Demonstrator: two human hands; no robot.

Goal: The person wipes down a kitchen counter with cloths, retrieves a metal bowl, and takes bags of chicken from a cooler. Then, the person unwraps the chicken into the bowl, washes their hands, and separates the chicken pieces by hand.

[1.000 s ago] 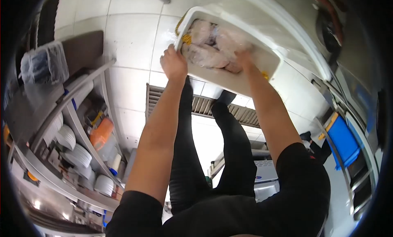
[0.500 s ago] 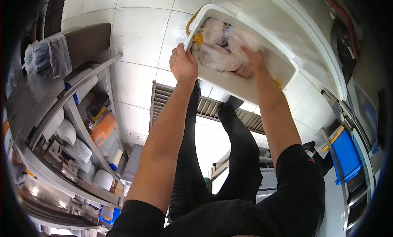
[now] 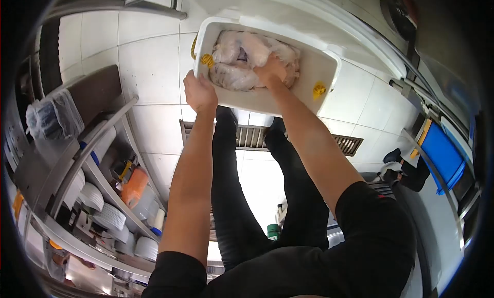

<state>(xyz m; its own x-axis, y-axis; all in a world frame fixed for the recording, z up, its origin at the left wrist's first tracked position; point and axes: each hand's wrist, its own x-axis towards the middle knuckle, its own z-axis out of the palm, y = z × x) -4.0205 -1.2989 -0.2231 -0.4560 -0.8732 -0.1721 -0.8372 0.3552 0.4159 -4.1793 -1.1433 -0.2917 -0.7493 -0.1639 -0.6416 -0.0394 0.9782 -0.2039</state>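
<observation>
A white rectangular bin (image 3: 324, 66) with yellow rope knots at its ends holds several pale, bagged pieces that look like raw meat (image 3: 231, 77). At the bin's left end, my left hand (image 3: 200, 91) has its fingers closed over the rim. My right hand (image 3: 270, 70) reaches inside and rests on the bagged pieces near the middle, its fingers spread and partly hidden among them. Bare bin floor shows to the right of the pieces, beside a yellow knot (image 3: 319, 89).
A metal shelf (image 3: 87, 159) with stacked white bowls (image 3: 109, 217) and an orange item stands at the left. A floor drain grate (image 3: 252, 137) lies below the bin. At the right are a blue sheet (image 3: 442, 154) and another person's dark shoes (image 3: 392, 156).
The bagged pieces now lie bunched in the left and middle of the bin, and the right hand has moved left with them. The camera view has shifted.
</observation>
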